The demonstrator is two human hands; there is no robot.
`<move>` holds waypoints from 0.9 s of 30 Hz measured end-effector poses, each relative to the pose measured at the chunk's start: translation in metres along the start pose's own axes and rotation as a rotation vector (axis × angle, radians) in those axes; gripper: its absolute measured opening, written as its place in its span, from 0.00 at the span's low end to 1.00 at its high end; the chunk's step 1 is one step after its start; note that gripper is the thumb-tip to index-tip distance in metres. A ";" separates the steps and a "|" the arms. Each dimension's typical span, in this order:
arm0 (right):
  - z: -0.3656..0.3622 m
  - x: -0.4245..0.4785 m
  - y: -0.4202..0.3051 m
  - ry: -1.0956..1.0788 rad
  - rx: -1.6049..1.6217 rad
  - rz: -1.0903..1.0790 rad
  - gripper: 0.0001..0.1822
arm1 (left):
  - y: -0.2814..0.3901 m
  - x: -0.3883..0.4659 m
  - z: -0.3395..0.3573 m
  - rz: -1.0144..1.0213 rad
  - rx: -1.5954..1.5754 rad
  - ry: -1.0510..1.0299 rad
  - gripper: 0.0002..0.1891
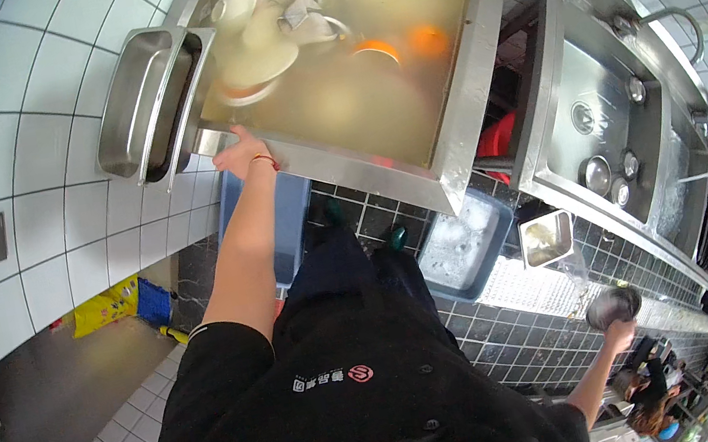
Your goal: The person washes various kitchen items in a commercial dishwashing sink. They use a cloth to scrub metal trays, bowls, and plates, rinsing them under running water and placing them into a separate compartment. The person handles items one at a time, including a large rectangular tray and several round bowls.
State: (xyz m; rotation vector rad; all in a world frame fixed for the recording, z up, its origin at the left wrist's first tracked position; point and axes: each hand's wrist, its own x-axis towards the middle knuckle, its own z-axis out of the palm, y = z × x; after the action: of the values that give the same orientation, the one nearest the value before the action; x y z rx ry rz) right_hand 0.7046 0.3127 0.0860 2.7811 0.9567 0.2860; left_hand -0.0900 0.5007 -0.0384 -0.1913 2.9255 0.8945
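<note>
My left hand (243,154) rests at the front-left corner of a steel soaking sink (350,159), thumb and finger apart, a red cord at its wrist. Cloudy water fills that sink. White bowls (234,5), a large pale plate (272,58), orange-rimmed dishware (377,48) and a crumpled grey-white cloth (304,17) show in it, partly submerged. Stretched out to the far right, my right hand (621,336) grips a round metal bowl (612,307), blurred, above the floor.
Steel pans (141,102) hang at the sink's left. On the right stands a steel double sink (589,101) with taps and small metal bowls (596,175). A tub of suds (467,240) and a square steel pan (545,237) sit low. People (646,389) are at the far right.
</note>
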 end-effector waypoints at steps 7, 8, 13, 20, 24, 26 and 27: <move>-0.049 -0.087 -0.307 -0.505 1.355 -0.168 0.13 | 0.010 -0.003 -0.009 0.012 -0.030 -0.012 0.40; -0.019 -0.077 -0.348 -0.473 1.284 -0.361 0.14 | 0.013 -0.005 -0.004 0.037 -0.031 -0.018 0.40; -0.100 -0.128 -0.560 -0.249 1.026 -0.724 0.22 | -0.013 0.023 0.026 0.108 -0.033 0.060 0.43; -0.102 -0.132 -0.660 -0.063 0.761 -0.677 0.23 | -0.006 0.010 0.005 0.075 -0.112 -0.029 0.42; -0.051 -0.113 -0.683 -0.103 0.845 -0.716 0.21 | -0.004 0.005 0.009 0.112 -0.137 -0.005 0.42; -0.040 -0.115 -0.695 -0.193 0.888 -0.691 0.20 | -0.002 0.006 0.006 0.087 -0.087 -0.009 0.41; -0.039 -0.121 -0.699 -0.240 0.909 -0.675 0.20 | -0.001 0.007 0.003 0.081 -0.090 -0.016 0.41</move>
State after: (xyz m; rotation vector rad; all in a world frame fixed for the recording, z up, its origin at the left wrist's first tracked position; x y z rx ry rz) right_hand 0.1914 0.7835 -0.0562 2.7763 2.2724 -0.7350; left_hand -0.0966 0.5010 -0.0425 -0.0705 2.8997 1.0345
